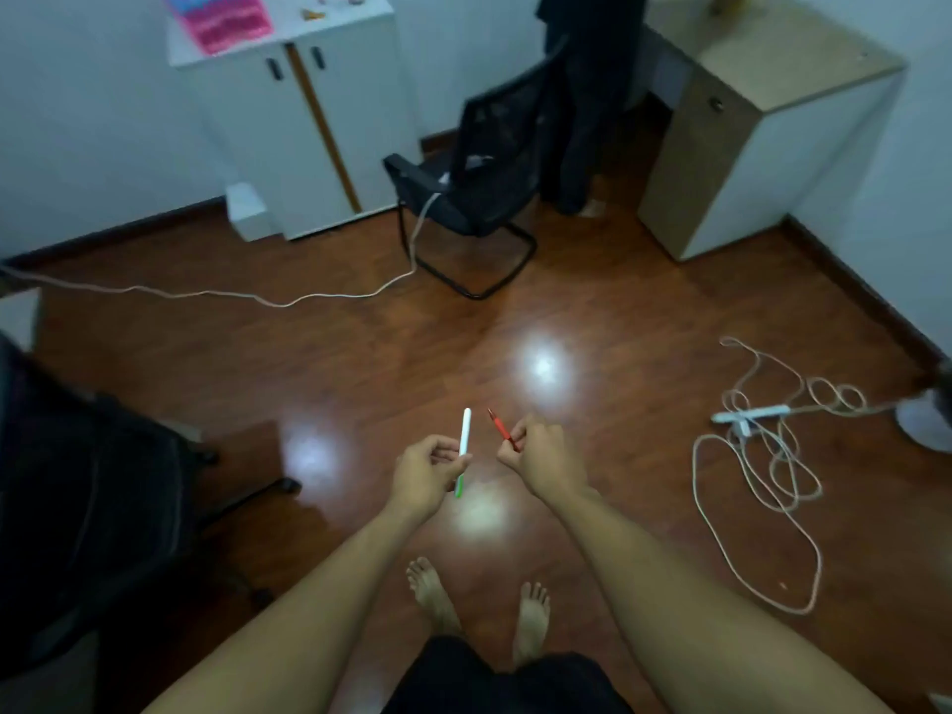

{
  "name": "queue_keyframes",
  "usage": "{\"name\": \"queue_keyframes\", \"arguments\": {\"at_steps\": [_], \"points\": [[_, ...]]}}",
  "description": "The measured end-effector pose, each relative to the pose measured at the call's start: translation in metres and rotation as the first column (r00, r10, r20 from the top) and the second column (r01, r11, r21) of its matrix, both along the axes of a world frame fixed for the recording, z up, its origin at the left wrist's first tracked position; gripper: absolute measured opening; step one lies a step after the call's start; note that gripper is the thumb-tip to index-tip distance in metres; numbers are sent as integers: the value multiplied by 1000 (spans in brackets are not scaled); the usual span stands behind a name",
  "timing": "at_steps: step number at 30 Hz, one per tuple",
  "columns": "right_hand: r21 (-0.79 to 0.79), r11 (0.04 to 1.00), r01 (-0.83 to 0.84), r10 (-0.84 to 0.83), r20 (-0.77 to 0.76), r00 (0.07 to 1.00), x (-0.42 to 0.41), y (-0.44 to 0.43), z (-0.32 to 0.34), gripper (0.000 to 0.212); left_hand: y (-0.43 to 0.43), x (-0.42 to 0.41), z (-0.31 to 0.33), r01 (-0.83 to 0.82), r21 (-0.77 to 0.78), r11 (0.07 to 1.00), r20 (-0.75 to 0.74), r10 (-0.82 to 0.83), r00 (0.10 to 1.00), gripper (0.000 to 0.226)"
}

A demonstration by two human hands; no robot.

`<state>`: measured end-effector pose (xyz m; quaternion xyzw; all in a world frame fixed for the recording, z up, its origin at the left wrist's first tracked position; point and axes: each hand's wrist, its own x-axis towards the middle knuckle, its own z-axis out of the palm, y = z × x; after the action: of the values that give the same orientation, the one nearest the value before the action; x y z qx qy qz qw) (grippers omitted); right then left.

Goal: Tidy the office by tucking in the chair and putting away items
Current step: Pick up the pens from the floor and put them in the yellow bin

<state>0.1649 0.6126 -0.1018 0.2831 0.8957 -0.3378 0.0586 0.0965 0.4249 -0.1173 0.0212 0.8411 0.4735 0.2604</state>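
Left hand [423, 474] closed on white pen [464, 445], right hand [538, 450] closed on red pen [501, 430], over bare floor [360, 353]. Well beyond pens, black chair [479, 182] untucked from bench [762, 95]. Right of pens, loose cord [762, 481].

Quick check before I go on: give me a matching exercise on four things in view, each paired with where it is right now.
Things:
1. white pen
2. red pen
3. power strip
4. pink cloth

Places:
A. on top of the white cabinet
B. in the right hand
C. on the wooden floor, among loops of white cable
D. in the left hand

Pairs: 1-D, 2-B, 3-C, 4-A
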Motion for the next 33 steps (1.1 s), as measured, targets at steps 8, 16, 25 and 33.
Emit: {"name": "queue_keyframes", "arguments": {"at_steps": [8,16,25,33], "points": [[-41,914,-404,403,-23,915,-59,-126,24,19,-148,6,22,-434,60,899,11,434,901,29],[18,695,-719,719,-21,695,-92,-288,40,22,-299,53,32,-773,125,621,49,775,630,27],[52,373,-927,928,-15,372,-89,-477,49,19,-464,116,40,-929,172,329,47,939,341,21],[54,145,-988,989,-32,143,-62,-626,47,20,-574,200,51,-983,175,62,52,996,72,27]]}}
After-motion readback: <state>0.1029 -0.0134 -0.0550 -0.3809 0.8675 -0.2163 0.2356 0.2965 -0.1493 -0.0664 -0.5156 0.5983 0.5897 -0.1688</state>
